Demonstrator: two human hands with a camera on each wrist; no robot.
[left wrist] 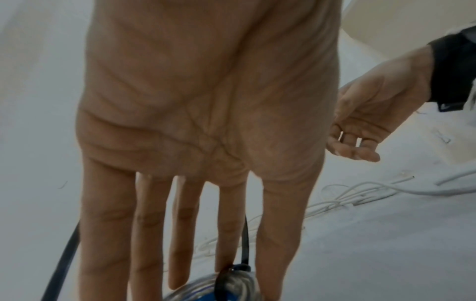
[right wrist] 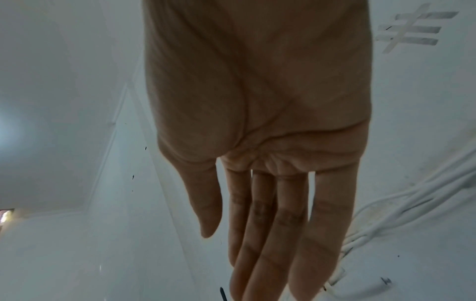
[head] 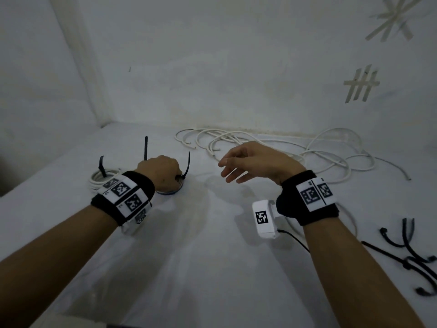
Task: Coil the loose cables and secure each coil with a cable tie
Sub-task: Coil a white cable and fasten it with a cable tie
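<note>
White loose cables sprawl along the worktop's back wall. The left hand lies flat-fingered on a tied coil; the right hand hovers, fingers relaxed and empty. Dragging one strand could knot the tangle.

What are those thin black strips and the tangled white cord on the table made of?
Thin black cable ties: seemingly flexible plastic, perhaps nylon; matte, holding springy curves, each with a small locking head. Tangled white cable: smooth, slightly glossy sheath, probably PVC or rubber, bending in loose loops.
</note>
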